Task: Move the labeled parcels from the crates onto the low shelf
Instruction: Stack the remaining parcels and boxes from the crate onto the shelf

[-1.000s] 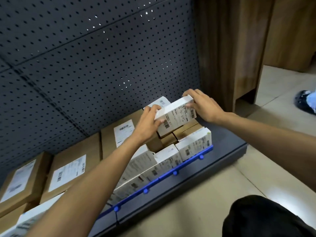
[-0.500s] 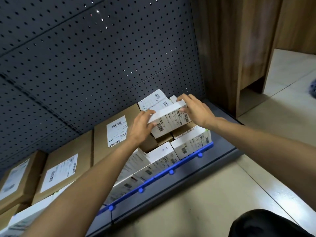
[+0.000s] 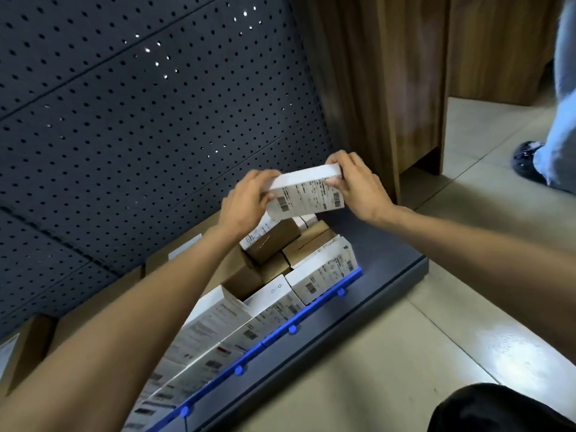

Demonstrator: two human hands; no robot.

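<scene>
Below the fingers (image 3: 346, 159), the low shelf (image 3: 389, 294) is crowded with boxes (image 3: 274, 244) behind its blue rail (image 3: 311, 309). Above that stack, the left hand (image 3: 246, 207) and right hand (image 3: 358, 185) grip one white labeled parcel (image 3: 307, 194) by its ends. Placing seems under way; next, lower it into a free gap.

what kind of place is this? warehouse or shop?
Likely a shop or parcel pickup point: dark pegboard back panel over a low shelf with a blue front rail, rows of barcode-labelled parcels on it, tiled floor. The left hand and right hand grip one white parcel above them.
</scene>
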